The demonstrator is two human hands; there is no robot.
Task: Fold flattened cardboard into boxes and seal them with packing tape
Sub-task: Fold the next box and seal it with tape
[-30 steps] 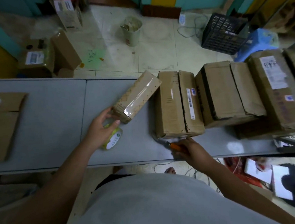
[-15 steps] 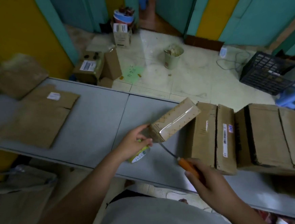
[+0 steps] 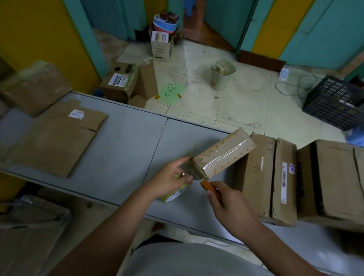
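From the head camera, I judged the job to be well along. A small box (image 3: 222,154) was already folded and had clear tape running along its top face. It lay tilted on the grey table (image 3: 120,147), its far end against the first of a row of larger boxes (image 3: 267,179) standing to the right. Those looked closed up too. Flat cardboard (image 3: 54,137) lay on the left part of the table, well apart from the hands, so I took it that more boxes were left to fold and seal.

My left hand (image 3: 171,179) was curled around a tape roll (image 3: 172,196) with a green and white label, and its fingertips pinched the strip of tape stretched to the near end of the small box. My right hand (image 3: 227,204) was closed around an orange-handled knife (image 3: 210,186), the tip just beside that strip. I could not make out the blade itself. I judged the step to be cutting the tape free, which would finish this box.

Against the frame half a second earlier, the knife had come up from lower right to sit close to the tape. The left hand had kept its place at the box end. The camera had also swung left and up, showing more of the flat cardboard.
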